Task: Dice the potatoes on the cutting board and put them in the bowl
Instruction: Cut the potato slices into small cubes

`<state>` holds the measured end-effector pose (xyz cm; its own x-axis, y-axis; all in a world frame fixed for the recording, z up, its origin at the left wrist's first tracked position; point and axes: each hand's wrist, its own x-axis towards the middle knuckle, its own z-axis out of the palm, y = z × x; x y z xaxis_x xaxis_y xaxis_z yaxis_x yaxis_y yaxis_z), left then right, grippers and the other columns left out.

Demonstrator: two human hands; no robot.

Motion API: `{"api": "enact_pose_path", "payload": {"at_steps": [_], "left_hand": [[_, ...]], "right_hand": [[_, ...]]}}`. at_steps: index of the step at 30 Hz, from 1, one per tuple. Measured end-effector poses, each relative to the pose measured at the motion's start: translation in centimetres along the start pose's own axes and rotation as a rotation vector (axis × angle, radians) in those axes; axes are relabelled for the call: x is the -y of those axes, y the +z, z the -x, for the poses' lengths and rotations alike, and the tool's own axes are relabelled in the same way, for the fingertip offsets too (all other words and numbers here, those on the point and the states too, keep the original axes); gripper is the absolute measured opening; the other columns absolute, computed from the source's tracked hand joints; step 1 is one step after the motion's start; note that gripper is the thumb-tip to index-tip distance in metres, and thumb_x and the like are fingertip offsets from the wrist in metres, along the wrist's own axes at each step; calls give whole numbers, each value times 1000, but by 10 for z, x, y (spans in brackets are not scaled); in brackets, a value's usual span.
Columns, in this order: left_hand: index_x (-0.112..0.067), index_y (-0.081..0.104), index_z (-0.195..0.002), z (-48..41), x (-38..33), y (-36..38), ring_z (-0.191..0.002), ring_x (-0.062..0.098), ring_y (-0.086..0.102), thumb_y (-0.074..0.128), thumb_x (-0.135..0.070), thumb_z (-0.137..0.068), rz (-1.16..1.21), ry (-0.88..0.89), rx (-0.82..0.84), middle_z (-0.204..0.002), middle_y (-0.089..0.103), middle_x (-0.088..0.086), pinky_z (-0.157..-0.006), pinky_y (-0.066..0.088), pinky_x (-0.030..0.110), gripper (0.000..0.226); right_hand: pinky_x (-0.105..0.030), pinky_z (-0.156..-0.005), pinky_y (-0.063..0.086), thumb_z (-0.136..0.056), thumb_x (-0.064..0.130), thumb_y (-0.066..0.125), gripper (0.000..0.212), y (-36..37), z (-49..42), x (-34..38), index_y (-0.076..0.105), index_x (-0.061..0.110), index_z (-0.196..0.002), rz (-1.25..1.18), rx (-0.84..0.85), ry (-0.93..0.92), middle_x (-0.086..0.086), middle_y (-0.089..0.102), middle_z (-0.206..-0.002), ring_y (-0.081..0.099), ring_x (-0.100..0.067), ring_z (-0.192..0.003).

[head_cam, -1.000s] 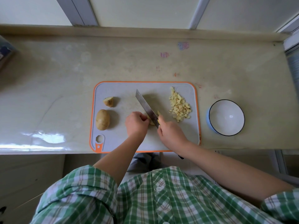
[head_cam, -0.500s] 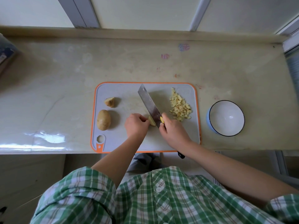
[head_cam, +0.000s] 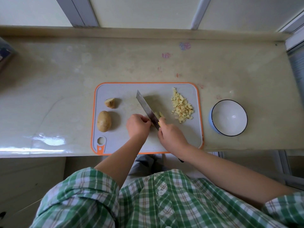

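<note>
A grey cutting board (head_cam: 164, 91) with an orange rim lies at the counter's front edge. My right hand (head_cam: 171, 134) grips the handle of a cleaver (head_cam: 146, 107), whose blade is down on a potato piece (head_cam: 160, 114). My left hand (head_cam: 138, 125) has curled fingers that hold that piece against the blade's left side; most of the piece is hidden. A pile of diced potato (head_cam: 181, 106) sits at the board's right. A whole potato (head_cam: 104, 121) and a potato chunk (head_cam: 110, 102) lie at the board's left. A white bowl (head_cam: 228, 117) with nothing in it stands right of the board.
The pale counter (head_cam: 65, 79) ends at a raised back ledge and a right-hand wall. A dark object (head_cam: 4, 51) sits at the far left edge. Window frames run behind the ledge.
The cleaver lifted with a slice stuck to its side, then came down again on the piece. My left hand stayed on the potato piece.
</note>
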<state>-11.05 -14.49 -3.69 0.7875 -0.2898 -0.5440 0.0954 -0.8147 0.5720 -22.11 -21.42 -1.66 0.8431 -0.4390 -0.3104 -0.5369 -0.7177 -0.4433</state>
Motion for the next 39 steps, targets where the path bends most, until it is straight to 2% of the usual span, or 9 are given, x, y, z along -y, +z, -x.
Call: {"api": "enact_pose_path", "payload": {"at_steps": [5,12,15,18,20,25,29,35,39], "left_hand": [[-16,75,-71,-2,0,0,-70,23,66,65,-10,-74,-28,26,7,-67,69,3,-65,52,29,12],[-13,73,-77,-3,3,-7,-74,23,64,65,-16,-77,-168,215,33,-74,69,3,-62,46,29,8],[-12,66,-99,-12,4,-14,-90,28,59,65,-12,-75,-344,533,43,-95,64,8,-72,47,36,24],[-13,52,-130,-26,-6,-15,-121,33,43,63,-3,-67,-654,956,214,-135,46,12,-95,43,43,65],[-16,44,-139,-29,-18,-12,-132,30,34,57,-1,-72,-879,1074,341,-148,35,7,-103,37,39,70],[-6,65,-102,-34,-20,-9,-94,34,55,65,2,-63,-952,1238,297,-109,59,14,-72,51,41,40],[-3,66,-82,-28,-5,-13,-71,34,58,77,-2,-46,-842,1192,204,-85,60,15,-52,53,36,37],[-3,65,-104,-6,14,-9,-92,37,53,74,-17,-74,-577,700,9,-98,55,17,-75,47,44,34],[-5,63,-111,3,15,-6,-94,35,52,75,-20,-75,-435,627,-42,-101,54,16,-78,45,42,41]], "right_hand": [[-36,-55,31,-96,13,40,15,4,-9,4,44,6,-109,-16,-12,25,-9,47,-70,57,-39,-71],[-37,-50,27,-93,10,47,4,-13,-19,-3,44,10,-92,-180,-192,4,-5,39,-57,47,-33,-54],[-45,-48,40,-92,12,46,15,-32,-22,-14,35,18,-83,-347,-273,118,-13,47,-58,53,-37,-53],[-41,-43,45,-95,13,45,13,-45,-18,-30,36,16,-85,-409,-279,214,-17,54,-62,55,-30,-44],[-39,-39,45,-94,14,45,17,-48,-14,-38,35,22,-82,-425,-279,242,-16,54,-63,53,-27,-40],[-42,-43,46,-95,13,44,15,-46,-2,-44,45,25,-86,-434,-174,266,-9,53,-57,53,-22,-38],[-45,-49,49,-96,15,41,8,-39,-2,-40,40,11,-88,-361,-70,250,-14,57,-64,59,-28,-48],[-50,-52,49,-92,15,42,19,-35,-7,-28,30,20,-78,-249,-30,166,-18,55,-65,57,-35,-53],[-45,-52,43,-91,12,45,15,-32,-6,-19,32,15,-82,-180,-18,107,-18,52,-65,55,-37,-57]]}}
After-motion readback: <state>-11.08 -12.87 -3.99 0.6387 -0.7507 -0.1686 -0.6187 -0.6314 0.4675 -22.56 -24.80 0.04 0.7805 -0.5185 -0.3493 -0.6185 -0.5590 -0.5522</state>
